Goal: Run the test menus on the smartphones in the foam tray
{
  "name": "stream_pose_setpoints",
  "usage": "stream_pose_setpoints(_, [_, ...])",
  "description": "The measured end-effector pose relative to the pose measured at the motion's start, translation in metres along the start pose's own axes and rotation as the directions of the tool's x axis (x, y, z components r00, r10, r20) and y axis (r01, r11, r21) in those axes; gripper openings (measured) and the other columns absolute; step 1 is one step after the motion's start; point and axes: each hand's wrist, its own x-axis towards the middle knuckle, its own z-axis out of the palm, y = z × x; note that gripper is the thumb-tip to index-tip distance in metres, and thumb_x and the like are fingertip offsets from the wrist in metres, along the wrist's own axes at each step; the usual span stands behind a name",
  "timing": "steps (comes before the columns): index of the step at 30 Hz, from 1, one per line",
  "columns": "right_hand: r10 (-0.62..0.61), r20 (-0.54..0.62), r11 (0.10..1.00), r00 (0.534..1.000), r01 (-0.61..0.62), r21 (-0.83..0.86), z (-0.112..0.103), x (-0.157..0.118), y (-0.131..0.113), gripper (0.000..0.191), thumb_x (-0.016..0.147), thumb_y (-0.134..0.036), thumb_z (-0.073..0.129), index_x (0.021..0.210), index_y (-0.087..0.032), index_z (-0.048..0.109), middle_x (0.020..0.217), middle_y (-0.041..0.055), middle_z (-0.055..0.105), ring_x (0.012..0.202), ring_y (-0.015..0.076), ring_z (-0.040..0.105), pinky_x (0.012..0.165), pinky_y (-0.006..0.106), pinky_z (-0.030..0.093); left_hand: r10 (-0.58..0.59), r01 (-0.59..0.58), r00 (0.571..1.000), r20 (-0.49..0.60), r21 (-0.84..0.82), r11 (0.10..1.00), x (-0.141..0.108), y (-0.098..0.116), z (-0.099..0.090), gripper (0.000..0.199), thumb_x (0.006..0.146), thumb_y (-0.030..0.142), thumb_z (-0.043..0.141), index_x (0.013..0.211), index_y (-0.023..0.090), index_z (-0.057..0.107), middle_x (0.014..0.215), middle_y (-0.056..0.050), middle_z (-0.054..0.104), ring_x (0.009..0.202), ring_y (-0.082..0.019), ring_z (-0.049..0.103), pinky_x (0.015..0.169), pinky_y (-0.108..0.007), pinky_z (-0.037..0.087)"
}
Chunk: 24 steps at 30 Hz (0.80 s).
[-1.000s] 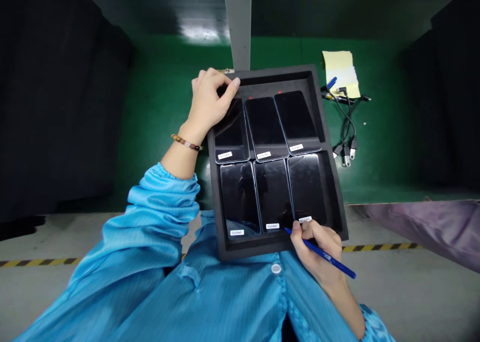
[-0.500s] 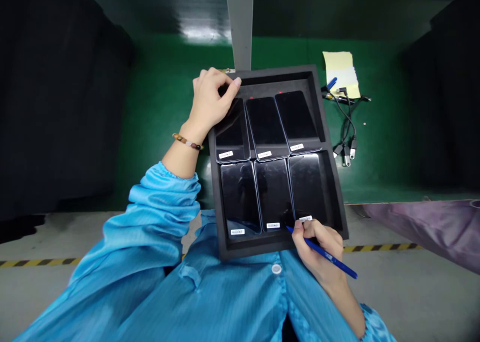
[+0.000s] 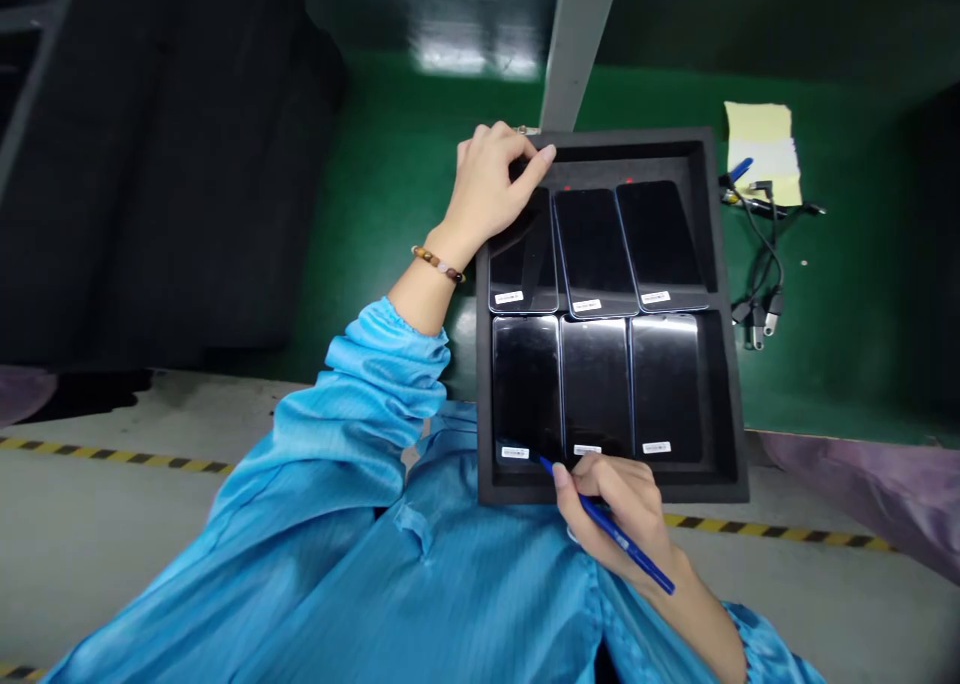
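Observation:
A black foam tray (image 3: 731, 384) holds several dark phones in two rows, each with a small white label at its lower end. My left hand (image 3: 495, 179) grips the tray's upper left edge, thumb over the rim, beside the top left phone (image 3: 523, 259). In my right hand (image 3: 619, 509) is a blue pen (image 3: 626, 544), held in a writing grip. Its tip is at the lower right corner of the bottom left phone (image 3: 527, 384), near that label (image 3: 515, 453). My right fingers partly cover the lower end of the bottom middle phone (image 3: 598, 379).
On the green table (image 3: 390, 214), right of the tray, lie yellow and white paper (image 3: 763, 149) and black cables (image 3: 765, 254). A grey post (image 3: 581, 44) rises behind the tray. Black cloth (image 3: 187, 164) hangs at the left; purple fabric (image 3: 877, 484) shows at the right.
The view has shifted, so the tray appears farther right and straighter. My right hand and the pen tip have moved left from the bottom middle phone to the bottom left phone. My left hand keeps its grip.

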Motion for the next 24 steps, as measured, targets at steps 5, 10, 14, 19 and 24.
stream_pose_setpoints(5, [0.014,0.023,1.0,1.0,-0.014,-0.028,0.0011,-0.0024,0.0025,0.04,0.092,0.0,0.067,0.08,-0.024,0.038,0.069,-0.0075,0.038,0.056,0.0076,0.037,0.057,0.027,0.036,0.004,-0.003,1.0,0.003,-0.031,1.0,0.0003,-0.0004,0.0007,0.044,0.101,0.068,0.053,0.081,0.032,0.068,0.107,-0.009,0.073,0.117,-0.038,0.062,0.113,-0.063,0.044])
stream_pose_setpoints(10, [0.02,0.058,0.999,0.998,-0.018,-0.04,0.0022,-0.0045,0.0056,0.041,0.093,0.0,0.068,0.081,-0.024,0.037,0.07,-0.0072,0.038,0.058,0.0078,0.036,0.06,0.027,0.036,0.014,-0.014,1.0,-0.02,-0.028,0.999,0.0007,-0.0012,0.0018,0.043,0.1,0.069,0.055,0.079,0.034,0.067,0.103,-0.008,0.074,0.113,-0.038,0.061,0.111,-0.063,0.045])
stream_pose_setpoints(14, [0.041,0.066,0.998,0.997,-0.038,-0.041,0.0015,-0.0018,0.0042,0.042,0.094,-0.001,0.067,0.079,-0.024,0.036,0.07,-0.0071,0.037,0.058,0.008,0.034,0.061,0.027,0.038,0.01,-0.01,1.0,-0.01,-0.011,1.0,-0.0006,0.0016,0.0006,0.045,0.102,0.068,0.054,0.08,0.032,0.067,0.104,-0.009,0.074,0.114,-0.036,0.062,0.111,-0.061,0.045])
stream_pose_setpoints(19, [0.03,0.078,0.998,0.996,-0.025,-0.065,0.0004,0.0014,0.0015,0.04,0.094,-0.002,0.064,0.075,-0.024,0.037,0.068,-0.0068,0.036,0.057,0.0093,0.034,0.058,0.028,0.037,0.007,-0.007,1.0,0.009,0.004,1.0,-0.0015,0.0037,-0.0014,0.045,0.104,0.067,0.052,0.082,0.03,0.068,0.107,-0.009,0.074,0.116,-0.036,0.062,0.112,-0.059,0.044])
stream_pose_setpoints(24, [0.022,0.043,0.999,0.999,-0.021,-0.026,0.0007,0.0014,0.002,0.04,0.094,-0.002,0.063,0.076,-0.024,0.036,0.067,-0.0068,0.034,0.057,0.0092,0.032,0.058,0.028,0.035,-0.006,0.007,1.0,0.02,-0.021,1.0,-0.0013,0.0033,-0.0019,0.046,0.103,0.069,0.052,0.082,0.031,0.068,0.108,-0.01,0.073,0.12,-0.037,0.061,0.114,-0.06,0.041])
